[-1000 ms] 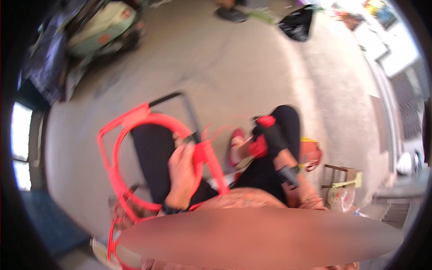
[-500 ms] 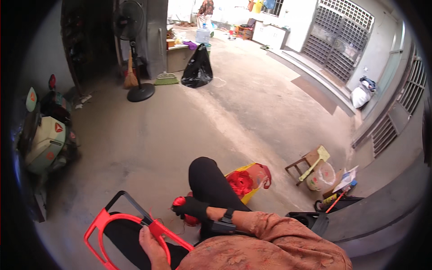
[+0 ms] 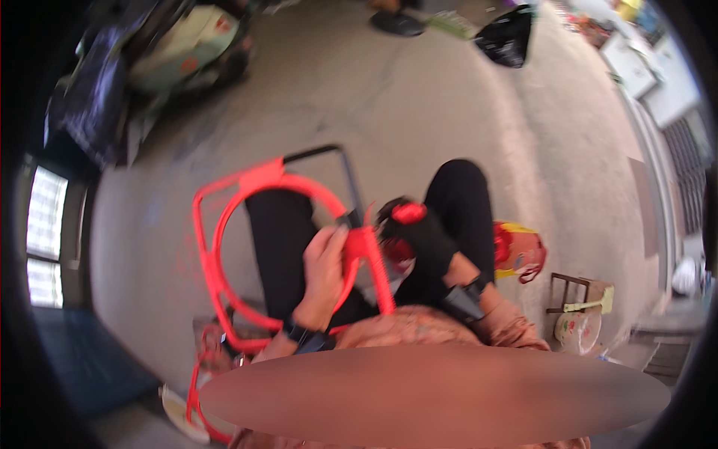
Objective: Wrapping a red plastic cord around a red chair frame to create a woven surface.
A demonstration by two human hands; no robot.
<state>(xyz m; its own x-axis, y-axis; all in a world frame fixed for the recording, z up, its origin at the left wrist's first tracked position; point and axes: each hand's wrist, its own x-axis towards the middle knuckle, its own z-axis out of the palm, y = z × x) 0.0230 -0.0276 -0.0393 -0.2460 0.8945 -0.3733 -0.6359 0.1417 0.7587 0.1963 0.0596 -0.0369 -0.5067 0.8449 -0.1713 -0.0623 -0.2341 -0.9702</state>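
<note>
A red metal frame [image 3: 247, 224] with a round hoop is gripped by the bare left hand [image 3: 325, 273], fingers wrapped around a red bar. From that grip the frame's long axis runs up and left, away from the body (the hoop lying farthest out). Just right of the grip, a red-capped tool [image 3: 407, 217] is clasped in the black-gloved right hand [image 3: 419, 243]. Farther right sits a red-and-yellow bag [image 3: 520, 251], then a small stool [image 3: 580, 292].

A single head-worn fisheye view looked steeply down from close above the person's lap, taking in the left hand [image 3: 323, 273] and right hand [image 3: 419, 243] near centre, with the concrete floor [image 3: 419, 112] curving away toward the upper rim.
</note>
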